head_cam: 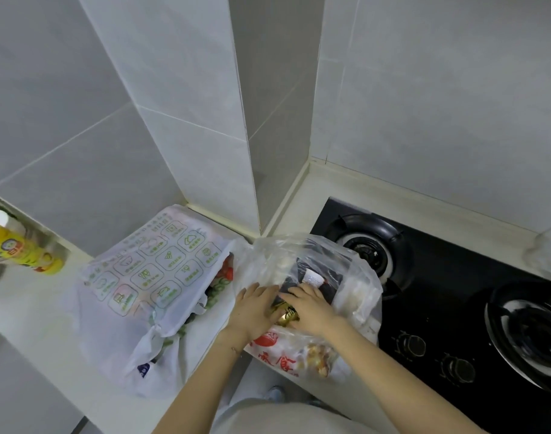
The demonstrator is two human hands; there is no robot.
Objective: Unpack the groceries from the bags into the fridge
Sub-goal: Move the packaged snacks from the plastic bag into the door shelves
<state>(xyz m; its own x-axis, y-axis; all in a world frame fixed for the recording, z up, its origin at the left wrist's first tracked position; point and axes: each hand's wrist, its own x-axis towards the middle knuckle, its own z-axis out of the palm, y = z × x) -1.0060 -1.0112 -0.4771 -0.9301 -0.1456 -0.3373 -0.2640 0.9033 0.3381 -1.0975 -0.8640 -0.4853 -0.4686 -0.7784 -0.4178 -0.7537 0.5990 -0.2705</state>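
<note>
Two plastic grocery bags lie on the white counter. The left bag has green printed icons and shows red and green produce at its open side. The right, clear bag sits beside the stove and holds a dark packet, a gold packet and a red-lettered food pack. Both hands reach into the clear bag's mouth. My left hand and my right hand curl round the gold packet from either side.
A black two-burner gas hob fills the right side, with knobs near the front edge. A yellow bottle stands at the far left by a metal sink rim. Grey tiled walls and a jutting pillar close the back.
</note>
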